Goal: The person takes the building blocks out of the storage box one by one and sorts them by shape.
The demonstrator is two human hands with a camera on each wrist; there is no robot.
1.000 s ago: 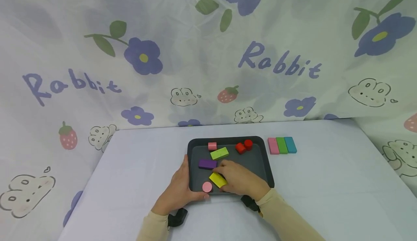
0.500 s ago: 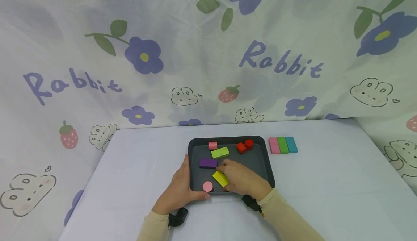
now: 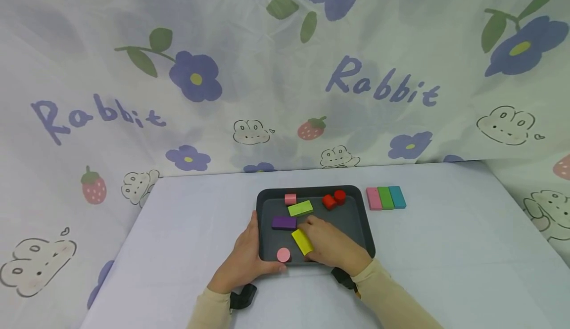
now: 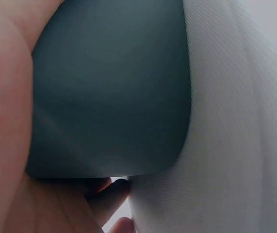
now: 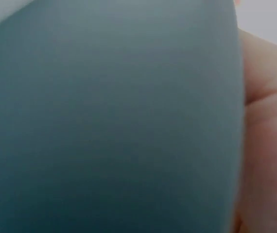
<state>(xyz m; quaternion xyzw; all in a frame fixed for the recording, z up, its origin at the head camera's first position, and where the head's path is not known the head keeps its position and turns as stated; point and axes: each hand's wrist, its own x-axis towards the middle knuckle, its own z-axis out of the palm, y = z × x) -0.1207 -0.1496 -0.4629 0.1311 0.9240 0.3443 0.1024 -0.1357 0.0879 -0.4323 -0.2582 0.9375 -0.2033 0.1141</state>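
Observation:
In the head view, a dark grey tray [image 3: 367,220] lies on the white table with toy blocks in it. My left hand [image 3: 245,255] holds its front left corner, thumb along the front rim and fingers at the left side. Up close in the left wrist view is the tray's dark wall [image 4: 109,97]. Inside the tray my right hand [image 3: 329,245] pinches a yellow block [image 3: 302,242], its far fingers partly hidden. A purple block [image 3: 284,223] lies just beyond, and a pink cylinder [image 3: 283,255] stands near the left thumb.
Farther back in the tray are a lime-green block [image 3: 300,208], a small pink block [image 3: 290,199] and two red pieces [image 3: 329,202]. Right of the tray, pink [image 3: 374,199], green [image 3: 385,198] and blue [image 3: 397,197] blocks lie side by side. A patterned cloth [image 3: 276,71] hangs behind.
In my right hand the yellow block has shifted slightly right and turned steeper. My left hand and the tray have stayed in place.

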